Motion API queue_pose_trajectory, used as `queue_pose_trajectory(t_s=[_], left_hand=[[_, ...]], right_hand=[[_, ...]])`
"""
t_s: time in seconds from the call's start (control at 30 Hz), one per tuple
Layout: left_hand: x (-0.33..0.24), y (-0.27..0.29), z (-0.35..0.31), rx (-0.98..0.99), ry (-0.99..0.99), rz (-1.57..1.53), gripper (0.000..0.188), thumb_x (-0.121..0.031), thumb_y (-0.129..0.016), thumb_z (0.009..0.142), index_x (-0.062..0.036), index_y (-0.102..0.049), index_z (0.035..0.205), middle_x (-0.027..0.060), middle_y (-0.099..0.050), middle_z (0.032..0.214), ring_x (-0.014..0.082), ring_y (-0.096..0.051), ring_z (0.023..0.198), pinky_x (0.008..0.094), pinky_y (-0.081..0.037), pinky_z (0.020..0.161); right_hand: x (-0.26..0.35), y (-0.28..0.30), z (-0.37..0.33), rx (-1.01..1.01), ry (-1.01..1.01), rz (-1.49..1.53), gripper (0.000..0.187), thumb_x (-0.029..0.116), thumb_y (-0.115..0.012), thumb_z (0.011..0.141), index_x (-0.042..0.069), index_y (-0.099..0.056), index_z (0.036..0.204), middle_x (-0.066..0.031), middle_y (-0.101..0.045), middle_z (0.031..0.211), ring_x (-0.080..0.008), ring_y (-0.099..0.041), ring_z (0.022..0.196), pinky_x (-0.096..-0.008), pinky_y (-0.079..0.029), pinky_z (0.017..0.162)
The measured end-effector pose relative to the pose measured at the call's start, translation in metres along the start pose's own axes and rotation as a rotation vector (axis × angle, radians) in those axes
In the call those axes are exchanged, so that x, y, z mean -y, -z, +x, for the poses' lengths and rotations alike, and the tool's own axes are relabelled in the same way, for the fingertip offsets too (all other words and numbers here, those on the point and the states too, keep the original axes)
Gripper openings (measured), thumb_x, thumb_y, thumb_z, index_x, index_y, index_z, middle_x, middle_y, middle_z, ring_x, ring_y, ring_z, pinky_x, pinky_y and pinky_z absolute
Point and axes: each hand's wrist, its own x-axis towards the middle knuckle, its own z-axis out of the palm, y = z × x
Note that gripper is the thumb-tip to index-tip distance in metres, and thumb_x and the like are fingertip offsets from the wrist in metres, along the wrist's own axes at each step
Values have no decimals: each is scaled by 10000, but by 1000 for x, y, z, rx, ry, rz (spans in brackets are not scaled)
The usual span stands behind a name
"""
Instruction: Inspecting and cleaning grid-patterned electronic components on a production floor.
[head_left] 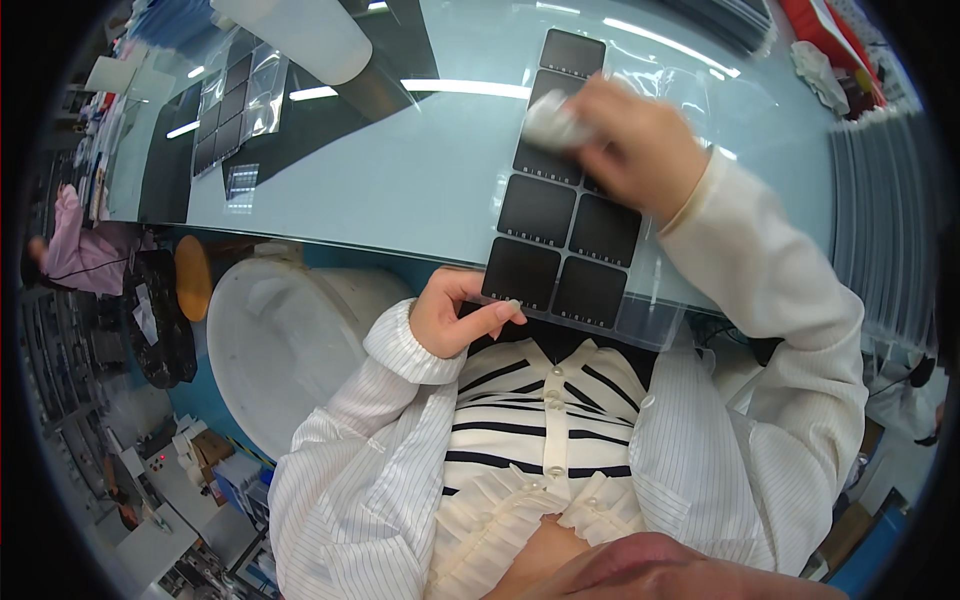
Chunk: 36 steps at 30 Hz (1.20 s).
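Note:
A clear plastic sheet [650,322] with rows of black rounded-square panels [536,208] lies on the glass table, its near end hanging past the table edge. My left hand [455,312] grips the sheet's near left corner, thumb on top and fingers mostly hidden beneath. Over the far part of the sheet, my right hand [640,140] is closed on a crumpled white cloth [556,122]. Hand and cloth are blurred by motion, and they cover some of the panels.
A translucent white container [300,40] stands at the far left of the glass table [400,190]. Beyond it lies another sheet of dark panels [225,115]. Stacked sheets [885,220] line the right side, near crumpled white material [820,75]. A big white tub [270,340] stands below the table, left.

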Motion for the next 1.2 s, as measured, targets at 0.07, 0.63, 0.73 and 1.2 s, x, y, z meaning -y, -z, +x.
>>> queue_pose_trajectory(t_s=[0.07,0.63,0.73,1.2], left_hand=[[0,-2,-2,-6,14,-14,161,-120,-603,860,21,-675,830,78,-646,732,98,-544,574,231,-439,546],[-4,-3,4,40,9,10,142,-108,-606,853,21,-665,848,75,-664,757,91,-550,591,227,-454,567],[-1,-3,-2,-28,4,-22,136,-106,-605,851,17,-662,835,75,-664,758,88,-553,593,229,-456,566],[8,-16,0,-99,-153,-20,177,-169,-601,856,-23,-662,777,21,-630,658,61,-524,514,208,-417,503]], right_hand=[[17,-7,5,40,54,119,264,108,-658,742,48,-562,980,-106,-581,915,-313,-613,722,-363,-490,602],[-63,1,46,-138,-208,-222,227,146,-626,795,32,-574,985,-110,-579,918,-342,-587,786,-385,-465,654],[-26,-5,39,-92,-150,-89,210,125,-633,789,33,-572,967,-122,-579,906,-336,-587,776,-370,-467,653],[-58,-9,40,-164,-24,-94,174,22,-591,790,-5,-555,958,-120,-517,798,-254,-530,647,-311,-426,579]])
